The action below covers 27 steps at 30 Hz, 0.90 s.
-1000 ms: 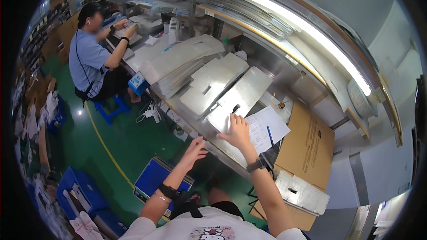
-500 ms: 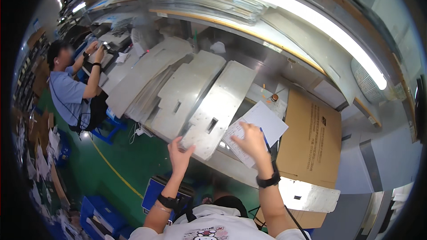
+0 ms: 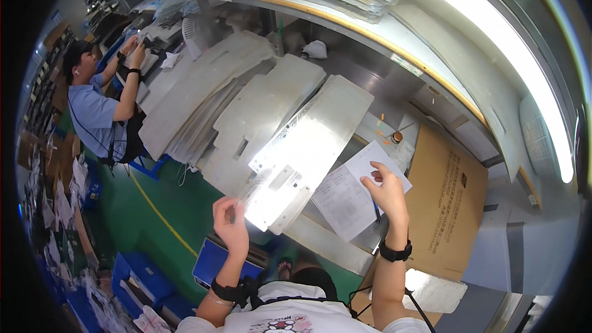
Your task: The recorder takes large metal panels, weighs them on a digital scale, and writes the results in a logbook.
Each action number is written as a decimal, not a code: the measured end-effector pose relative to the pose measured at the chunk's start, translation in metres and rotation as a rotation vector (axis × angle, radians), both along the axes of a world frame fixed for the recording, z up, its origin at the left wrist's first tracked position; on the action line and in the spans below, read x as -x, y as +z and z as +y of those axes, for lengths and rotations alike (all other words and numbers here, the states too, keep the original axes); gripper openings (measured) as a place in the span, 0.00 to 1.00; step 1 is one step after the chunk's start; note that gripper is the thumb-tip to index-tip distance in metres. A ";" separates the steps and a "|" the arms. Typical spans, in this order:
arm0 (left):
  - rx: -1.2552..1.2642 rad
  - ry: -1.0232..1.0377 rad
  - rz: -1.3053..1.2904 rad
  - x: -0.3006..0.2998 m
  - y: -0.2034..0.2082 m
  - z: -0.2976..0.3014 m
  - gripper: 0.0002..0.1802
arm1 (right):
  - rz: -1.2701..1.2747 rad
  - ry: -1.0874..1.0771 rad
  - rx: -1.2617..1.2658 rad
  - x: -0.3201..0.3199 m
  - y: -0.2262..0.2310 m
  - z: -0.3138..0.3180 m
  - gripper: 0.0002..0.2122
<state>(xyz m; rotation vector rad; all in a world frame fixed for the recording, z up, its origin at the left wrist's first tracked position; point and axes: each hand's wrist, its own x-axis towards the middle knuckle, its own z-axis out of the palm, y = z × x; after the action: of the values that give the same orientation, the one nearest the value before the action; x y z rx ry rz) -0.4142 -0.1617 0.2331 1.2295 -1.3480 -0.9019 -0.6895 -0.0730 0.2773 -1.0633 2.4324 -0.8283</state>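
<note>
A shiny flat metal panel [image 3: 296, 163] with slots and small holes lies on the bench, strong glare across its near half. Beside its near left corner is my left hand [image 3: 231, 227], fingers loosely curled and thumb apart. The fingertips are slightly blurred, and I see nothing held. Over an open notebook [image 3: 345, 200] with handwritten pages hovers my right hand [image 3: 387, 192], bent fingers apart and nothing in them. A dark pen [image 3: 377, 211] lies by the notebook, below that hand. Left of the shiny panel is a duller metal panel [image 3: 262, 108].
Stacked metal sheets [image 3: 200, 89] cover the bench further left, where a person in a blue shirt [image 3: 95, 111] sits working. A cardboard box [image 3: 447, 203] stands at the right. A shelf [image 3: 345, 21] with more sheets runs above. A small brown-topped jar [image 3: 396, 137] stands behind the notebook.
My right hand has moved right, away from the shiny panel. My left hand has shifted left and its fingers have curled more. The view has tilted slightly, and glare on the panel has grown.
</note>
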 end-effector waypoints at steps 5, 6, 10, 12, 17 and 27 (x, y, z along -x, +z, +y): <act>-0.606 -0.233 0.642 0.004 0.036 0.010 0.09 | -0.443 0.216 0.168 -0.038 -0.017 -0.010 0.16; -0.670 -0.290 0.671 0.008 0.032 0.010 0.13 | -0.449 0.223 0.169 -0.047 -0.019 -0.011 0.16; -0.697 -0.374 0.581 0.014 0.019 0.013 0.21 | -1.125 0.198 0.173 -0.084 -0.023 -0.011 0.13; -0.676 -0.400 0.600 0.011 0.022 0.013 0.21 | -1.291 0.205 0.106 -0.091 -0.021 -0.013 0.15; -0.691 -0.399 0.598 0.002 0.049 0.023 0.21 | -1.492 0.106 0.268 -0.091 -0.037 -0.023 0.16; -0.747 -0.397 0.494 -0.061 0.073 0.026 0.23 | -1.656 -0.266 1.055 -0.013 -0.044 -0.078 0.14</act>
<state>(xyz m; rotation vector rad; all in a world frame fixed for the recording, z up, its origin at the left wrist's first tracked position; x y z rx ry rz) -0.3531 -0.1356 0.3065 1.1580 -0.8726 -1.9693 -0.6763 -0.1508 0.2337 0.0377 0.6240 -2.0003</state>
